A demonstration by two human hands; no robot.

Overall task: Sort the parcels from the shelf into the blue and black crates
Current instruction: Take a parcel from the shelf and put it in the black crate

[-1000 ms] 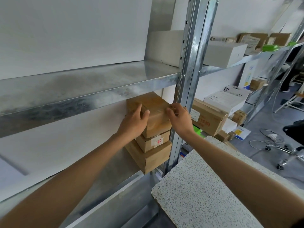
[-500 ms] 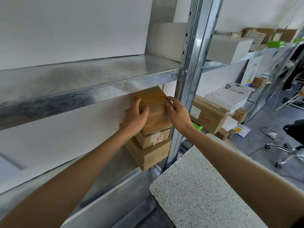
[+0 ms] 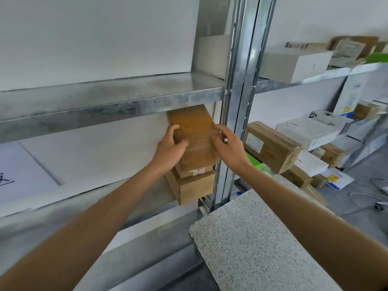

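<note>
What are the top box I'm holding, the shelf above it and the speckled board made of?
The top box: brown cardboard, glossy where tape covers it. The shelf: metal, probably galvanized steel, given its mottled grey sheen. The speckled board: unclear, perhaps stone composite; matte white with dark flecks.

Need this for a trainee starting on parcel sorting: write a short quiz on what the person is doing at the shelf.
1. True or false: the left hand and the right hand both hold the top box.
2. How many boxes make up the stack? A) two B) three C) five
3. Fill in: the stack stands to the ___ of the upright.

Key: 1 true; 2 B; 3 left.
</note>
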